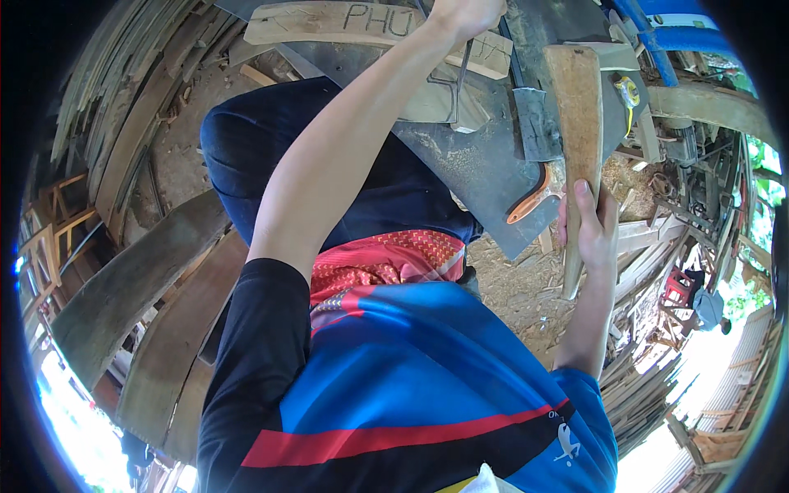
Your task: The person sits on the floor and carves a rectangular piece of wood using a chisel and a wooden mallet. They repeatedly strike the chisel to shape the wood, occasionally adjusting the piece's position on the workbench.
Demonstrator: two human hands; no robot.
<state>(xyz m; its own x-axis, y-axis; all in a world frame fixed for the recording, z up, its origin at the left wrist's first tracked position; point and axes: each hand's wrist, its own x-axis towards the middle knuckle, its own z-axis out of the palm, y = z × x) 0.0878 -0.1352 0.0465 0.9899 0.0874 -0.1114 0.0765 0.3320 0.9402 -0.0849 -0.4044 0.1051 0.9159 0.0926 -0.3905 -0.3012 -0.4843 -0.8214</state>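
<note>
My right hand (596, 226) is closed around the lower part of a long, slightly tapered wooden piece (578, 103), thumb on its face. The piece reaches from the sheet-topped work surface out past its near edge. At the top of the view my left hand (467, 15) is curled shut, partly cut off by the picture's edge; what it grips is hidden. A thin bent metal rod (454, 94) comes down just below it. Beneath that hand a curved board (329, 23) with dark hand-drawn lettering lies across the surface.
An orange-brown wooden handle (530, 200) lies by the work surface's (485, 168) near corner, beside a dark flat block (538, 123). A yellow tape measure (628, 92) sits at right. Long planks (140, 271) lie at left; wood scraps and shavings cover the ground (514, 296).
</note>
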